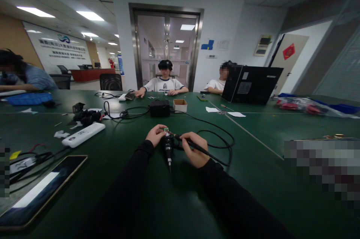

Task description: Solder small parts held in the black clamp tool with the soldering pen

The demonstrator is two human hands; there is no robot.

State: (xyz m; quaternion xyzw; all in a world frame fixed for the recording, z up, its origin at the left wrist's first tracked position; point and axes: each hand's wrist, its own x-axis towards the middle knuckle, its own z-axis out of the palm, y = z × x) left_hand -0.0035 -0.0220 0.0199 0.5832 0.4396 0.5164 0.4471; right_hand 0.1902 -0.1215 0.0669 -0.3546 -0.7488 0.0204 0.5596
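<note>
Between my hands, a black and silver cylindrical tool (168, 147) points its thin metal tip toward me. At its far end is a small green circuit board (166, 130). My left hand (154, 135) is closed, with thumb and fingers pinching at the board; part of the grip is hidden. My right hand (197, 150) is wrapped round a black pen-shaped tool (198, 147), held like a pencil. Its front end reaches close to the board, but I cannot tell whether they touch. A black cable (231, 145) loops on the table beside my right hand.
A black box (159, 108) and a small open carton (180, 106) stand ahead. On the left are a white power strip (83, 135), a phone (42, 190) and tangled cables. A large black case (253, 84) stands back right. Several people sit around the green table (253, 179).
</note>
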